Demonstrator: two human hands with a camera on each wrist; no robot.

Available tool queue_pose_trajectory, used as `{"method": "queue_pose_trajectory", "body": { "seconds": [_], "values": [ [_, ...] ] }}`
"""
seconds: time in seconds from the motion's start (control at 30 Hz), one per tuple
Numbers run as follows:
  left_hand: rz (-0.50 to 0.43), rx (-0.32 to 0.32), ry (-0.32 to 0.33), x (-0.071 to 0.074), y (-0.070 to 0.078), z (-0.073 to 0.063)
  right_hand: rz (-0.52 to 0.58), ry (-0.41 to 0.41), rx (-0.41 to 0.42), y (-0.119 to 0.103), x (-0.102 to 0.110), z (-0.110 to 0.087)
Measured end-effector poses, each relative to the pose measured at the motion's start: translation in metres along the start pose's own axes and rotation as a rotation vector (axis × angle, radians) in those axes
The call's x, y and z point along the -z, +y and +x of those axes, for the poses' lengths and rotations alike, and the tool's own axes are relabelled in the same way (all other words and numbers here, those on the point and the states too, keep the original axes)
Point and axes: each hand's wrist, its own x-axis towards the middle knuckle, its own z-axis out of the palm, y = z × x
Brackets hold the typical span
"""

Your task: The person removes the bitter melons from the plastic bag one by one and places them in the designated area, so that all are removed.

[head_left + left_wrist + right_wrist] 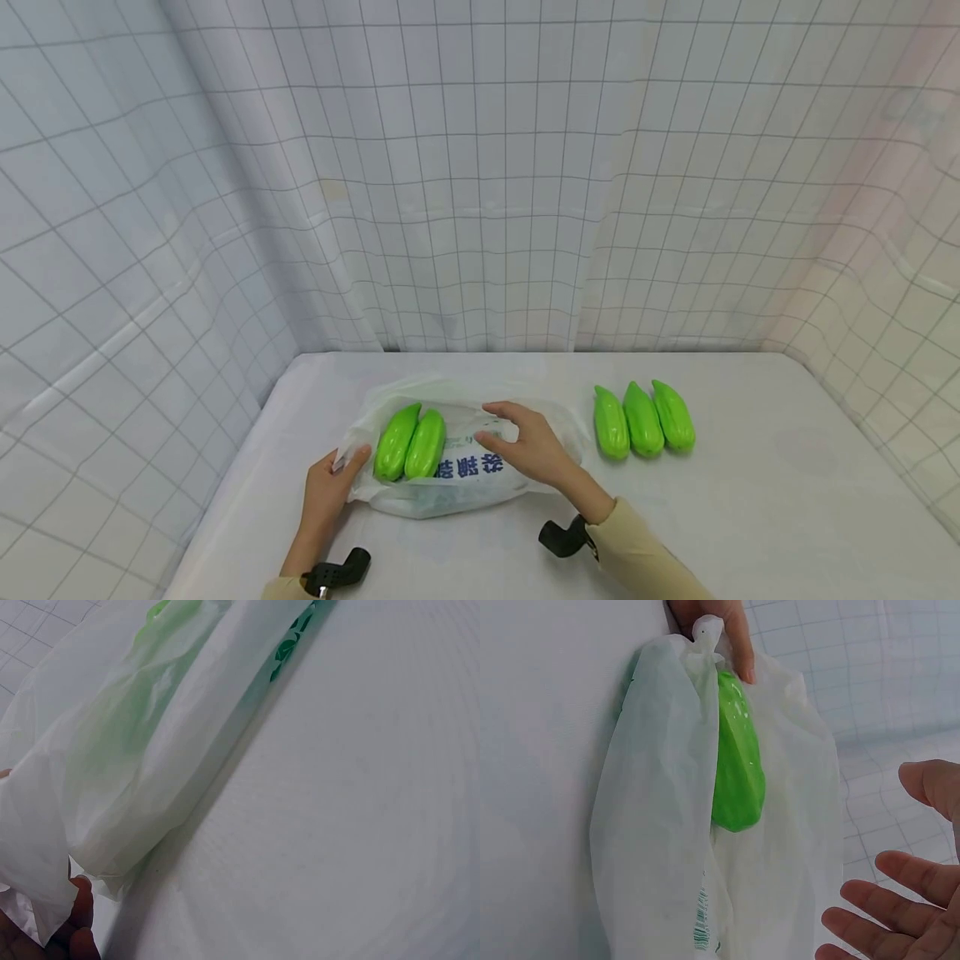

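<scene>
Beige sleeves (647,552), black curved wrist cameras (561,539)

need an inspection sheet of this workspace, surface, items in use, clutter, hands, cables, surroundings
surface: white tabletop, bag and vegetables on it
items in use: translucent white plastic bag with blue print, lying open; two glossy green elongated vegetables inside; three matching green vegetables side by side to its right
clutter: nothing seen
left hand: grips the bag's left end
right hand: over the bag, fingers spread, holding nothing
cables: nothing seen
surroundings: white fabric curtains with dark grid lines
</scene>
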Motion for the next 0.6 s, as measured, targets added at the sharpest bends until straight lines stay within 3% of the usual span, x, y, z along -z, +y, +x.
{"method": "queue_pose_trajectory", "body": {
  "seconds": [0.2, 0.6],
  "values": [
    [0.007, -0.011, 0.008, 0.000, -0.001, 0.000, 0.029, -0.041, 0.021, 0.000, -0.012, 0.006],
    [0.008, -0.018, 0.014, -0.001, 0.000, 0.000, 0.046, -0.099, -0.061, 0.000, -0.037, 0.017]
  ]
}}
